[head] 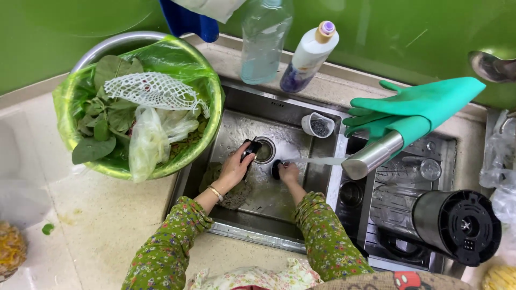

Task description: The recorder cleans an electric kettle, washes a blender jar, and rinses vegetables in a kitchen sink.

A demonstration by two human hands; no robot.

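While water stream [317, 160] runs from faucet [372, 155] into sink [236, 118], right hand [288, 173] fingers clasp small black part [276, 169] under flow; left hand [235, 167] fingers grip second black piece [251, 148] beside drain [264, 150]. Judgement: turn part under stream, grip firm, pieces kept off open drain.

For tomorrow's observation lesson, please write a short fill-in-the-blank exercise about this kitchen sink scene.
1. Both hands, left hand and right hand, are down in the steel ____.
2. Water runs from the faucet onto the ____ hand.
3. A pair of ____ rubber gloves lies draped over the faucet.
4. The metal bowl is lined with a green plastic ____.

Missing words: sink; right; green; bag
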